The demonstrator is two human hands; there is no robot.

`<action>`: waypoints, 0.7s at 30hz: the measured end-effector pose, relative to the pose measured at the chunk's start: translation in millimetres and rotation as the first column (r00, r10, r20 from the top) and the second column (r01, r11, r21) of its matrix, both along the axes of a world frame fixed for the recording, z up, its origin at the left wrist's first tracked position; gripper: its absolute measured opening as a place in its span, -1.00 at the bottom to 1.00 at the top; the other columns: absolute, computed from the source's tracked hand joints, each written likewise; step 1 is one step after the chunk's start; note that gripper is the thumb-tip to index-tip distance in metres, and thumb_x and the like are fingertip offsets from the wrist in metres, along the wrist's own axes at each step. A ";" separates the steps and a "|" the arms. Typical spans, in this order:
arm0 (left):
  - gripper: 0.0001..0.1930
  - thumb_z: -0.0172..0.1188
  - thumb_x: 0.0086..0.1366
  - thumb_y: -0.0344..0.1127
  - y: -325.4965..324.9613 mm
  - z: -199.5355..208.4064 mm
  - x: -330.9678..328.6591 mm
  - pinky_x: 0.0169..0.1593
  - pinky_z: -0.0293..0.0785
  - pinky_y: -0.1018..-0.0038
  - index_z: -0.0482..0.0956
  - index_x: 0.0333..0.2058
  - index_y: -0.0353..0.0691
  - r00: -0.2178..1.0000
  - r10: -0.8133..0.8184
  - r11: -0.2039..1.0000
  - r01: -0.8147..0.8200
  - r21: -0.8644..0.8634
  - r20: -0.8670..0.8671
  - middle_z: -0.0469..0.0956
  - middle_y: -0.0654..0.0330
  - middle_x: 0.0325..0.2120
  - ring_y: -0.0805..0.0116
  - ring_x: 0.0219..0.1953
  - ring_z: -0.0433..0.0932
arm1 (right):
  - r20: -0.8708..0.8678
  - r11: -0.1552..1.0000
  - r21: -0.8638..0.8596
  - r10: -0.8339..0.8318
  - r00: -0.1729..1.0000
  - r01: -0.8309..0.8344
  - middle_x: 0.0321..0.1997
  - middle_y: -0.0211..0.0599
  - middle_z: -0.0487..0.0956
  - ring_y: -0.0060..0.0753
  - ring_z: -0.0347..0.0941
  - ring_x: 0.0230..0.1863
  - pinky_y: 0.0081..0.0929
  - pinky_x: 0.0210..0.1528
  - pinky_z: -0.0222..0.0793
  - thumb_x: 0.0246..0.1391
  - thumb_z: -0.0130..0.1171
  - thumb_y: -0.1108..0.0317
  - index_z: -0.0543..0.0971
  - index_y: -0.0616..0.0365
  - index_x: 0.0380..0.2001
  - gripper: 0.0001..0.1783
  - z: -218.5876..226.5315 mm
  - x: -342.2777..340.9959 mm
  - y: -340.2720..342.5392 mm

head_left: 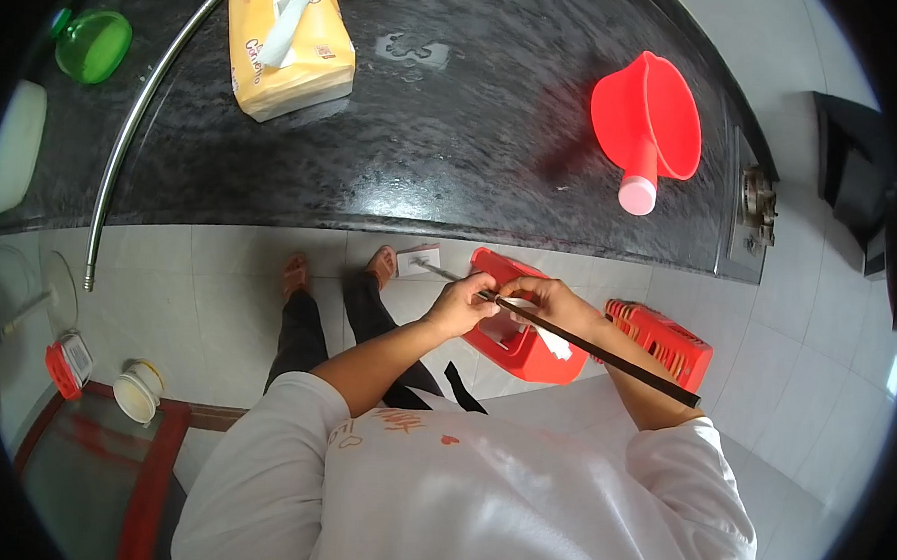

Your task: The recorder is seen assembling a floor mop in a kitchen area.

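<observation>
A long thin pole [612, 354] runs slantwise in front of me, dark at its near right part and silvery farther off. Its far end meets a small flat rectangular head [420, 260] low by the floor. My left hand [460, 306] pinches the pole near its middle, thumb and fingers closed. Right beside it, my right hand [552, 305] is closed at the same spot, its fingertips almost touching the left ones. A pale strip [518, 305] shows by the right fingers; what it is, I cannot make out. The dark end crosses over my right forearm.
Beyond my hands runs a dark stone counter [443, 160], bearing a yellow tissue pack [294, 72], a red dipper [652, 116] and a green bottle [98, 47]. A metal hose [122, 144] overhangs its edge. Below stand a red bin [532, 364] and a red basket [661, 343].
</observation>
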State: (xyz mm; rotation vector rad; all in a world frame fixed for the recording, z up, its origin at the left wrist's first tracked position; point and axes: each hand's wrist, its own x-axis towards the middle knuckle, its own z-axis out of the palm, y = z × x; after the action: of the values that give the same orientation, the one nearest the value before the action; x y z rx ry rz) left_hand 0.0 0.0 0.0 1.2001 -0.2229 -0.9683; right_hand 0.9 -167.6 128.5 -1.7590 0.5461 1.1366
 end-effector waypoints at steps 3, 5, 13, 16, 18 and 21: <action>-0.75 0.20 0.10 -0.46 -1.3 -2.2 1.9 -0.18 0.43 0.53 0.45 -0.22 -0.29 1.000 0.020 0.999 -0.020 -0.034 -0.007 0.54 0.20 -0.36 0.45 -0.31 0.53 | 0.529 0.906 -0.262 0.423 0.736 -0.333 -0.16 -0.10 0.54 -0.29 0.53 -0.24 -0.40 -0.20 0.44 0.03 0.11 0.51 0.57 0.17 -0.25 -0.82 -7.4 -6.7 -3.9; -0.73 0.16 0.14 -0.52 2.1 -7.1 7.7 -0.22 0.45 0.61 0.44 -0.15 -0.30 0.996 -0.075 0.997 0.074 -0.005 -0.049 0.50 0.26 -0.32 0.55 -0.30 0.51 | 0.488 0.863 -0.397 0.488 0.724 -0.314 -0.29 -0.09 0.57 -0.29 0.53 -0.38 -0.44 -0.29 0.43 -0.02 0.14 0.51 0.57 0.22 -0.33 -0.87 -9.5 -1.3 6.8; -0.77 0.12 0.18 -0.53 -4.4 -10.9 4.7 -0.39 0.42 0.65 0.45 -0.16 -0.30 0.999 -0.031 0.999 0.030 0.015 0.040 0.51 0.31 -0.44 0.61 -0.47 0.49 | 0.262 0.882 -0.362 -0.216 0.940 0.304 -0.58 -0.24 0.52 -0.48 0.43 -0.66 -0.51 -0.65 0.33 -0.07 0.05 0.60 0.52 0.37 -0.43 -0.91 -24.9 -4.9 23.8; -0.78 0.12 0.18 -0.53 -7.2 -7.4 3.9 -0.43 0.40 0.65 0.46 -0.17 -0.31 1.000 0.000 1.000 0.001 -0.009 0.009 0.51 0.31 -0.45 0.61 -0.51 0.47 | 0.311 0.861 -0.358 -0.256 0.915 0.363 -0.57 -0.26 0.52 -0.54 0.44 -0.60 -0.58 -0.56 0.37 -0.05 0.11 0.56 0.50 0.36 -0.41 -0.91 -36.7 -11.6 19.9; -0.78 0.13 0.18 -0.52 -8.2 -3.1 4.3 -0.44 0.39 0.65 0.47 -0.17 -0.31 0.999 0.038 0.999 -0.039 -0.037 -0.017 0.52 0.31 -0.47 0.61 -0.53 0.46 | 0.312 0.891 -0.249 -0.298 0.902 0.381 -0.52 -0.24 0.55 -0.50 0.47 -0.53 -0.53 -0.48 0.40 -0.09 0.17 0.51 0.52 0.35 -0.44 -0.89 -28.8 -20.1 12.2; -0.79 0.21 0.09 -0.46 -8.8 2.6 6.0 -0.33 0.41 0.54 0.49 -0.26 -0.29 0.998 0.057 0.998 -0.056 0.016 -0.015 0.53 0.23 -0.52 0.51 -0.47 0.49 | 0.305 0.922 -0.144 -0.304 0.903 0.359 -0.46 -0.18 0.58 -0.37 0.53 -0.45 -0.44 -0.36 0.43 -0.13 0.22 0.51 0.55 0.29 -0.48 -0.91 -21.0 -19.5 8.1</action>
State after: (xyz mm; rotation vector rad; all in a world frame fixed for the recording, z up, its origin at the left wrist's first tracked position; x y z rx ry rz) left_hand 6.0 -8.8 2.6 1.2068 -0.1687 -0.9312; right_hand -18.6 -159.5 107.5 -1.8645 0.7735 0.6000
